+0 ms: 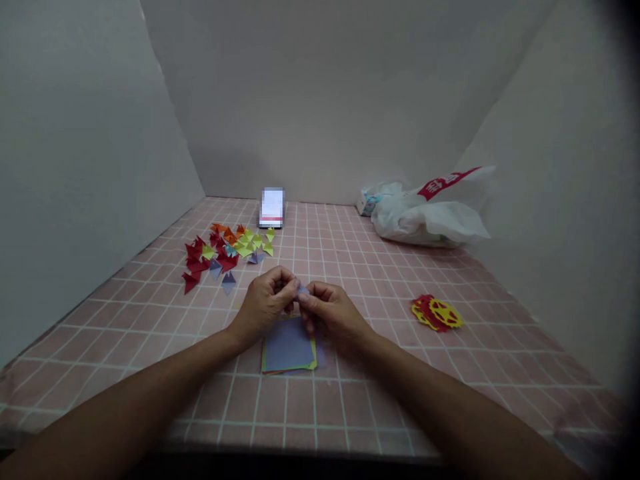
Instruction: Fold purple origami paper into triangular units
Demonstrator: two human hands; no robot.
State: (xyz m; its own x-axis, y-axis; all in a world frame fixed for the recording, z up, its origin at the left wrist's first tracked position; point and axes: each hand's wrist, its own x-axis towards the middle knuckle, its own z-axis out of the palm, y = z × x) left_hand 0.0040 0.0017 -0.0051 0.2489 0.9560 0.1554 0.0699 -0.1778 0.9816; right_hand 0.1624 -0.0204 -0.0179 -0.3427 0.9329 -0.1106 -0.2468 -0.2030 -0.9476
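Between my two hands is a small folded piece of lavender paper (pixel 302 291), mostly hidden by the fingers. My left hand (pixel 270 297) pinches it from the left, thumb against forefinger. From the right, my right hand (pixel 333 310) grips the same paper with thumb and fingertips. Just below them lies a stack of square paper (pixel 289 347), lavender on top with green, yellow and orange edges showing. To the left, several folded paper pieces (pixel 227 260) with pointed tips lie in a cluster, in red, orange, yellow, blue and lavender.
A lit phone (pixel 272 208) stands upright at the back. At the back right sits a white plastic bag (pixel 425 217) with red print, beside a small tissue box (pixel 369 202). Red and yellow cut-out shapes (pixel 437 313) lie to the right on the pink checked tablecloth (pixel 380 393). Pale walls enclose three sides.
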